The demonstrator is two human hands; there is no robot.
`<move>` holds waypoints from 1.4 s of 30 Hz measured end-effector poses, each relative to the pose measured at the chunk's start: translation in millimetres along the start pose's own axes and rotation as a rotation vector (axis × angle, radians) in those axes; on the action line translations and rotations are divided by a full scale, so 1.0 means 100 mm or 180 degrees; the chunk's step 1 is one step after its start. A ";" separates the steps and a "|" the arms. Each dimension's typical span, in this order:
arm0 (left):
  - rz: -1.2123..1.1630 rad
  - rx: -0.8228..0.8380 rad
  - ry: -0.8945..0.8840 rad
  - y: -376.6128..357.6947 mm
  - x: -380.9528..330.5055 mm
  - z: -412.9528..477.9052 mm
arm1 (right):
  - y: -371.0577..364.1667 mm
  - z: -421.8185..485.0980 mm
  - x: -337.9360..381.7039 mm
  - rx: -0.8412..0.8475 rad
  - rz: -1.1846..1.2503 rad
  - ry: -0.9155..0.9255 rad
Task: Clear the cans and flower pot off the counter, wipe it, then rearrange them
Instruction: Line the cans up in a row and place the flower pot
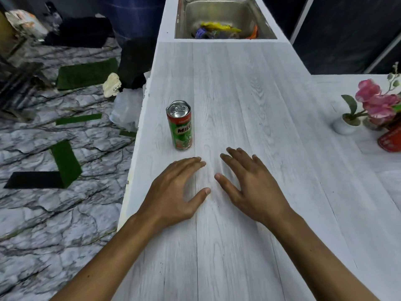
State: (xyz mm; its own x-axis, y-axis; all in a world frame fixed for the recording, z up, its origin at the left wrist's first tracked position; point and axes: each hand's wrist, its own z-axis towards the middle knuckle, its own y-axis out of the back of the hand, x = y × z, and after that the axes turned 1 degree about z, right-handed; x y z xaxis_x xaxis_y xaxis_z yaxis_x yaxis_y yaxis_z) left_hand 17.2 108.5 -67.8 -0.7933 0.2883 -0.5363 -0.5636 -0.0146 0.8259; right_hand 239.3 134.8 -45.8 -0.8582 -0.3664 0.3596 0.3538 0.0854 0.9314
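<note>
A green and red Milo can (179, 125) stands upright on the white wood-grain counter (249, 101), near its left edge. My left hand (173, 190) lies just below the can, fingers spread, holding nothing. Beside it my right hand (249, 183) is also spread over the counter, palm down and holding nothing. At the far right stands a small white flower pot (345, 124) with pink flowers. A red can (389, 140) sits right behind the pot, cut off by the frame edge.
A steel sink (223, 11) with colourful wrappers in it is set into the counter's far end. Left of the counter is a marble-pattern floor (43, 213) with green mat pieces, a plastic bag and dark bags.
</note>
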 end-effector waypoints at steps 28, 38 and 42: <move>-0.0111 0.0427 -0.0901 -1.46 -2.30 0.79 | 1.05 -1.88 -2.07 -0.0543 0.0043 -0.1203; -0.0213 0.0437 -0.0749 -2.04 -3.09 1.22 | 1.40 -2.08 -2.90 -0.0781 0.0276 -0.1600; -0.0504 0.0131 -0.0382 -2.17 -3.40 1.45 | 1.57 -2.00 -3.18 -0.0930 0.0525 -0.1700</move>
State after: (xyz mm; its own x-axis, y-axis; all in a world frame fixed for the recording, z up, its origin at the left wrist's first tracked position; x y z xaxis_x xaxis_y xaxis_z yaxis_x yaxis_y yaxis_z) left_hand 442.3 152.3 -39.5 -0.6610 0.3960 -0.6374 -0.6673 0.0785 0.7407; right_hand 642.1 79.5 -24.6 -0.8244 0.1495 0.5460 0.5195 -0.1831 0.8346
